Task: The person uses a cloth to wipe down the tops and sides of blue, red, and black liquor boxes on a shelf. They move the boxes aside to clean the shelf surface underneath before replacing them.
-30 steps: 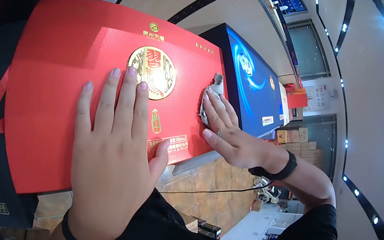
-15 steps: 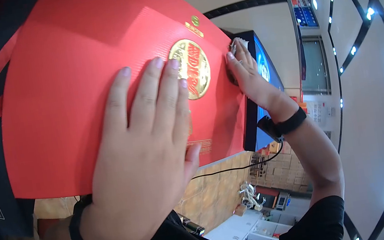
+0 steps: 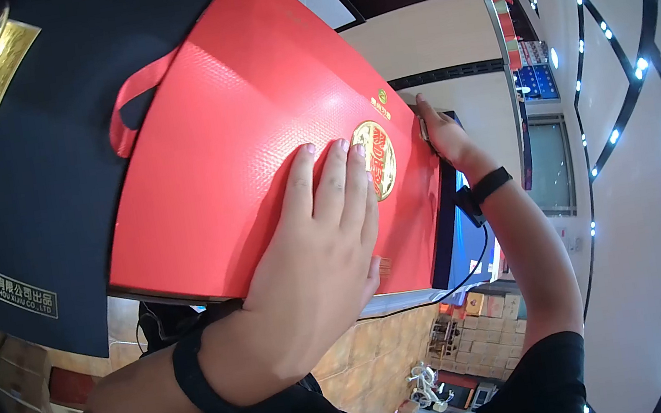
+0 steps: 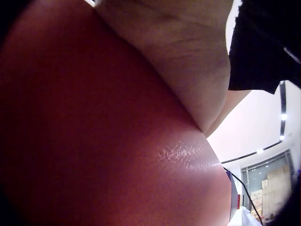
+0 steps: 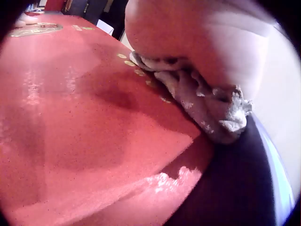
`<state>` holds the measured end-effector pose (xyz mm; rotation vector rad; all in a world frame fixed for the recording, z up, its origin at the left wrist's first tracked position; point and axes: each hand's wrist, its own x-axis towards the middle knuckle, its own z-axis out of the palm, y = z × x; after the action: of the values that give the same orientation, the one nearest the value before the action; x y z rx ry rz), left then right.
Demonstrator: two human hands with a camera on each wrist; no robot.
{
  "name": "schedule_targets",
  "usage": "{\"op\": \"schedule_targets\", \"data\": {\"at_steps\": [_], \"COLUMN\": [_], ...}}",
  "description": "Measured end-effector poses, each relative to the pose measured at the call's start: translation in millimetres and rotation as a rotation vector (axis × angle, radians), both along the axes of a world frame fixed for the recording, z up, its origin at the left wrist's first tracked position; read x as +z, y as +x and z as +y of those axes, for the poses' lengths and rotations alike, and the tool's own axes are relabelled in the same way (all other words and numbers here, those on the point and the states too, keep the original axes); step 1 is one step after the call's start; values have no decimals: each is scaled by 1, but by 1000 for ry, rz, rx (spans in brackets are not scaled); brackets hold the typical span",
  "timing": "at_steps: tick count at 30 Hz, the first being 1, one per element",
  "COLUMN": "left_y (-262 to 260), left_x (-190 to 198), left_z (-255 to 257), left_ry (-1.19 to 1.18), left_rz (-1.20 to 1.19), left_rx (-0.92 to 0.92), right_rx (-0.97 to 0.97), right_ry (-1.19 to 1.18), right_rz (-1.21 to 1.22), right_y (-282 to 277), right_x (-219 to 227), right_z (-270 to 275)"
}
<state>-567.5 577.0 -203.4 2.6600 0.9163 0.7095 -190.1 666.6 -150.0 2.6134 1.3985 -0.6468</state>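
Observation:
A large red gift box [image 3: 200, 182] with a round gold emblem [image 3: 381, 161] and a red ribbon loop [image 3: 121, 113] lies in front of me. My left hand [image 3: 319, 246] rests on its face with fingers extended, fingertips beside the emblem. In the left wrist view, the heel of that hand [image 4: 178, 56] lies against the red surface. At the box's right edge my right hand [image 3: 448, 138] presses a crumpled grey cloth [image 5: 197, 101] on the face, near a row of small gold marks [image 5: 139, 73]. Most of the right fingers are hidden in the head view.
A dark box [image 3: 13, 175] with a gold plate [image 3: 2, 67] stands at the left. Close at the right is a blue box [image 3: 463, 247]. A black cable [image 3: 436, 297] runs below; stacked cartons [image 3: 475, 330] stand farther off on the tiled floor.
My right hand has moved with the cloth up and right to the red box's edge. My head view has shifted, showing more of the dark box; my left hand stays on the red box.

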Motion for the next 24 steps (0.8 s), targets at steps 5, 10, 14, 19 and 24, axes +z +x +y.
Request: {"op": "schedule_targets", "data": {"at_steps": [5, 10, 14, 19, 24], "left_y": [-4, 2, 4, 4, 2], "left_x": [-5, -11, -11, -9, -8], "left_z": [-1, -6, -7, -8, -8], "left_ry": [87, 136, 115, 115, 116], "left_rz": [28, 26, 24, 47, 69], "left_rx": [37, 81, 87, 108, 91], "right_rx": [-95, -142, -1, 105, 41], "right_ry": [-209, -53, 156, 58, 252], "right_rz": [47, 406, 470, 312, 465], "right_y": [1, 13, -74, -117, -233], "right_x": [-7, -31, -24, -6, 2], "right_z": [33, 48, 49, 77, 84]}}
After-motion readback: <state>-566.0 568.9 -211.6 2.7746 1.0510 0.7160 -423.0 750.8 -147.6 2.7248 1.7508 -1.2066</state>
